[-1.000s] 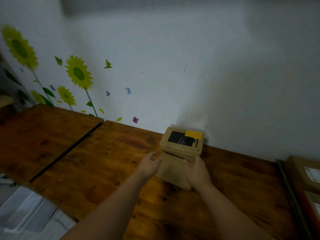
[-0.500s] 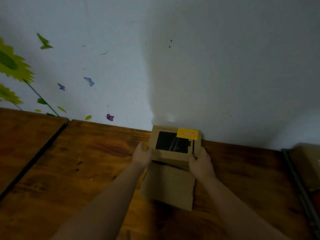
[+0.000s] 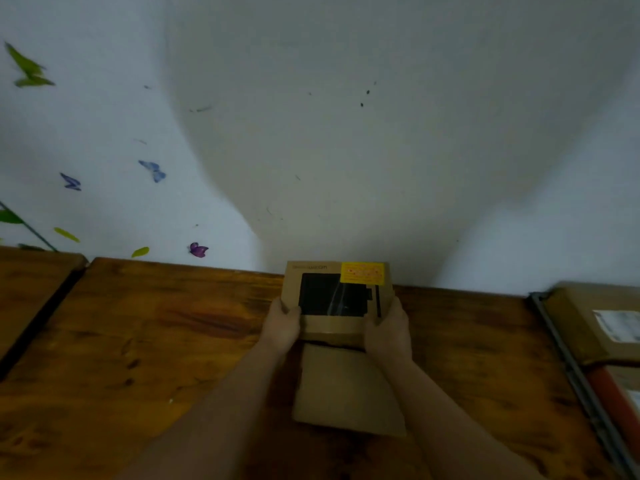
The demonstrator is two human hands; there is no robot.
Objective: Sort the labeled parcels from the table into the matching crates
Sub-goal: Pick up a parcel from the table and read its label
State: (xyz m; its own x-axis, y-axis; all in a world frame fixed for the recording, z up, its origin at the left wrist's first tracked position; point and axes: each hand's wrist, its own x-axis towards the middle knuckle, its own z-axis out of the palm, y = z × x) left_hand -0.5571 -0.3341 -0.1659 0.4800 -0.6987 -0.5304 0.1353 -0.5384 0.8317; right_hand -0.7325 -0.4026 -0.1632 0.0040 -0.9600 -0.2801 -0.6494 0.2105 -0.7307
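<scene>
A flat cardboard parcel with a black printed panel and a yellow label lies at the back of the wooden table, against the wall. My left hand grips its left edge, thumb on top. My right hand grips its right edge the same way. Under its near end lies a second, plain brown cardboard parcel, flat on the table between my forearms.
At the right edge a dark-framed crate holds brown parcels with white labels. A dark gap separates this table from another on the left. The white wall behind carries butterfly and leaf stickers.
Both hands have moved from the lower parcel up to the sides of the labelled top parcel and taken hold of it. The camera has swung right and closer.
</scene>
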